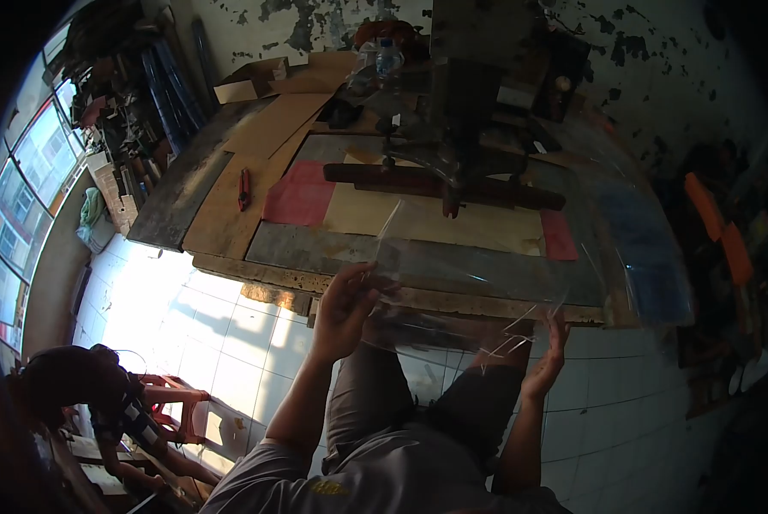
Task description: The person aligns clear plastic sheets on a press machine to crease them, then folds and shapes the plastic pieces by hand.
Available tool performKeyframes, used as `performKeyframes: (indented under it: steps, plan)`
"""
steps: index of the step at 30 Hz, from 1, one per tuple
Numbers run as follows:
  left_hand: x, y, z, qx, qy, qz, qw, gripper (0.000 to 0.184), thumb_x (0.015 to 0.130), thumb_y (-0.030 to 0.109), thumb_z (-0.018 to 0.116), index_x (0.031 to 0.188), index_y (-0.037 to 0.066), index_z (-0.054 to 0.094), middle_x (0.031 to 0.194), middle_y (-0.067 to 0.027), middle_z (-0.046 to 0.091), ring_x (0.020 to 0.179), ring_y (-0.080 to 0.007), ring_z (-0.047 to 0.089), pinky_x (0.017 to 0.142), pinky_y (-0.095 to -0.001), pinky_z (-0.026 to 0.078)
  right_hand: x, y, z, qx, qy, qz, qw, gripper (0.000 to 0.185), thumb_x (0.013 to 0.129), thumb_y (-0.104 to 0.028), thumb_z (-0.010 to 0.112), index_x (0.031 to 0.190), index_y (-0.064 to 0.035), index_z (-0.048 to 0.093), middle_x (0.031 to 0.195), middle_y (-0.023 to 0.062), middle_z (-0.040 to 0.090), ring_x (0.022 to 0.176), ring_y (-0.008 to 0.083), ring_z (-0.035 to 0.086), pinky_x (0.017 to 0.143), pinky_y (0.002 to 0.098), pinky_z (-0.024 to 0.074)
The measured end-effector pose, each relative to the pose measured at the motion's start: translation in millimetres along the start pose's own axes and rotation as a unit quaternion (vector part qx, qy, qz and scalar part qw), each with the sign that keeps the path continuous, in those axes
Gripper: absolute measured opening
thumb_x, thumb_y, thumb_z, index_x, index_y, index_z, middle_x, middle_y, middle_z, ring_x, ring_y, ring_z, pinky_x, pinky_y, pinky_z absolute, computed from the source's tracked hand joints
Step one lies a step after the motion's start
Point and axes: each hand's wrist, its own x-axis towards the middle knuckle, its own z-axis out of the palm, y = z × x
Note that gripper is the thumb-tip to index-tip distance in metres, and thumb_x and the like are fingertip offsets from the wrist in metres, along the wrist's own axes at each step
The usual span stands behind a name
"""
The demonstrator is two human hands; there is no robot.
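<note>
A clear plastic sheet (453, 278) is stretched between my two hands, above the front edge of the workbench. My left hand (345, 313) pinches its left side, fingers closed on the film. At the right side, my right hand (549, 355) grips the sheet's edge between thumb and raised fingers, where the film is creased and shiny. Behind the sheet stands a dark metal press (453, 158) with a long horizontal bar. Under the bar lies a cream panel (435, 218), with a red piece (298, 193) at its left end and another red piece (559, 236) at its right.
A red box cutter (244, 190) lies on cardboard (221, 201) at the left of the bench. Blue-tinted plastic sheets (645, 257) hang over the right edge. A water bottle (388, 58) stands at the back. Another person (101, 403) bends beside a red stool (174, 403) at lower left.
</note>
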Motion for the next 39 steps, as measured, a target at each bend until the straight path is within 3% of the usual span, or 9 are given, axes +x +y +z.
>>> performKeyframes:
  steps: [2, 6, 10, 16, 22, 25, 34, 37, 39]
  plan:
    - [0, 4, 3, -0.019, 0.016, -0.003, 1.000, 0.046, 0.102, 0.001, 0.057, 0.146, 0.001, 0.042, 0.120, -0.0193, 0.069, 0.108, -0.0266, 0.071, 0.089, -0.0373, 0.059, 4, -28, 8, 0.023, -0.005, 0.024, 0.999, 0.082, 0.101, -0.060, 0.048, 0.151, 0.0048, 0.042, 0.143, 0.0232, 0.057, 0.134, 0.0322, 0.054, 0.118, 0.0476, 0.0296]
    - [-2, 21, 11, -0.063, 0.045, -0.015, 0.997, 0.048, 0.102, 0.003, 0.058, 0.146, 0.001, 0.041, 0.119, -0.0217, 0.070, 0.102, -0.0263, 0.072, 0.082, -0.0364, 0.061, 14, -50, 5, 0.046, -0.026, -0.001, 0.999, 0.069, 0.101, -0.034, 0.063, 0.152, 0.0065, 0.040, 0.140, 0.0209, 0.058, 0.126, 0.0275, 0.058, 0.109, 0.0440, 0.0419]
    - [-11, 32, 10, -0.086, 0.035, -0.012, 0.996, 0.044, 0.103, 0.000, 0.054, 0.146, 0.001, 0.042, 0.121, -0.0203, 0.070, 0.105, -0.0255, 0.072, 0.083, -0.0339, 0.059, 18, -65, 7, 0.088, 0.009, -0.002, 0.996, 0.060, 0.100, -0.020, 0.064, 0.149, 0.0073, 0.043, 0.132, 0.0195, 0.063, 0.107, 0.0216, 0.063, 0.098, 0.0388, 0.0476]
    - [-19, 46, 14, -0.038, 0.057, 0.035, 0.997, 0.047, 0.102, 0.002, 0.058, 0.146, 0.001, 0.042, 0.114, -0.0206, 0.071, 0.102, -0.0259, 0.072, 0.081, -0.0345, 0.059, 17, -61, 9, 0.102, 0.019, -0.008, 0.995, 0.055, 0.100, -0.011, 0.062, 0.149, 0.0068, 0.043, 0.131, 0.0202, 0.063, 0.102, 0.0201, 0.066, 0.097, 0.0375, 0.0504]
    - [-30, 50, 7, -0.011, 0.043, 0.059, 0.997, 0.046, 0.100, -0.004, 0.058, 0.144, 0.000, 0.045, 0.113, -0.0178, 0.071, 0.109, -0.0246, 0.070, 0.093, -0.0363, 0.055, 23, -55, 16, 0.103, 0.010, -0.002, 0.995, 0.057, 0.100, -0.011, 0.064, 0.149, 0.0067, 0.042, 0.127, 0.0202, 0.065, 0.105, 0.0217, 0.066, 0.096, 0.0381, 0.0513]
    - [-32, 50, 7, -0.012, 0.051, 0.085, 0.995, 0.042, 0.101, -0.003, 0.058, 0.142, -0.002, 0.048, 0.118, -0.0179, 0.071, 0.104, -0.0190, 0.071, 0.087, -0.0312, 0.057, 23, -52, 18, 0.104, 0.004, -0.013, 0.994, 0.056, 0.100, -0.010, 0.063, 0.149, 0.0068, 0.042, 0.126, 0.0205, 0.066, 0.106, 0.0224, 0.067, 0.095, 0.0381, 0.0520]
    - [-21, 53, 12, -0.105, 0.105, 0.072, 0.986, 0.049, 0.098, 0.010, 0.068, 0.142, 0.002, 0.046, 0.120, -0.0149, 0.067, 0.110, -0.0243, 0.068, 0.090, -0.0342, 0.055, 28, -71, 10, 0.170, -0.001, 0.029, 0.985, 0.085, 0.093, -0.051, 0.072, 0.148, 0.0069, 0.042, 0.103, 0.0079, 0.063, 0.085, 0.0162, 0.062, 0.069, 0.0311, 0.0512]
    - [6, 74, 7, 0.265, 0.184, 0.203, 0.925, 0.049, 0.098, 0.020, 0.069, 0.140, 0.003, 0.050, 0.129, -0.0154, 0.064, 0.116, -0.0279, 0.066, 0.097, -0.0406, 0.051, 33, -70, 0, 0.159, -0.026, 0.016, 0.987, 0.090, 0.091, -0.055, 0.074, 0.147, 0.0075, 0.044, 0.096, 0.0038, 0.058, 0.079, 0.0129, 0.058, 0.062, 0.0277, 0.0468]
    - [21, 92, 6, 0.254, 0.117, 0.247, 0.928, 0.046, 0.099, 0.023, 0.068, 0.137, 0.003, 0.054, 0.127, -0.0152, 0.066, 0.117, -0.0273, 0.065, 0.101, -0.0414, 0.049, 33, -72, -4, 0.144, -0.036, 0.021, 0.989, 0.090, 0.089, -0.056, 0.075, 0.146, 0.0077, 0.045, 0.092, 0.0018, 0.055, 0.075, 0.0111, 0.055, 0.061, 0.0260, 0.0456]
